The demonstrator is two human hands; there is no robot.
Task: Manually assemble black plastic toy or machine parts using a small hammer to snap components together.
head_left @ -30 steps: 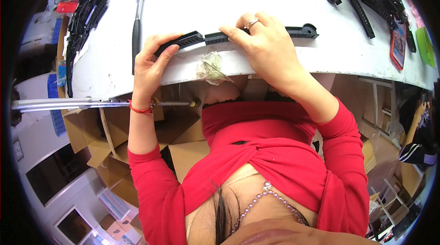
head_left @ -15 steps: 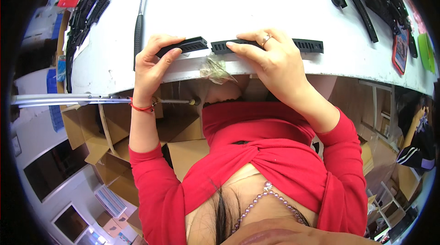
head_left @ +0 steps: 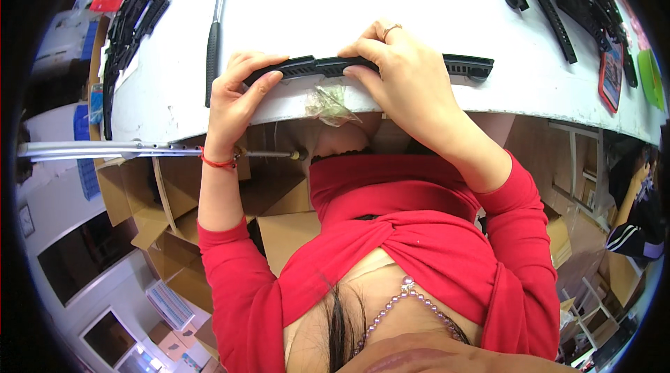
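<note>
Left hand (head_left: 232,94) in pinch; right hand (head_left: 412,76) palm-down

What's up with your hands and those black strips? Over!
Left hand pinching left black strip. Right hand gripping right black strip. Strip ends close together, seemingly touching. Crumpled clear wrap nearby, at edge of white table.

The left black strip (head_left: 300,66) meets the right slotted black strip (head_left: 466,64) end to end

Head-worn fisheye view, looking down, close above white tabletop (head_left: 293,13) and torso (head_left: 398,247)
</note>
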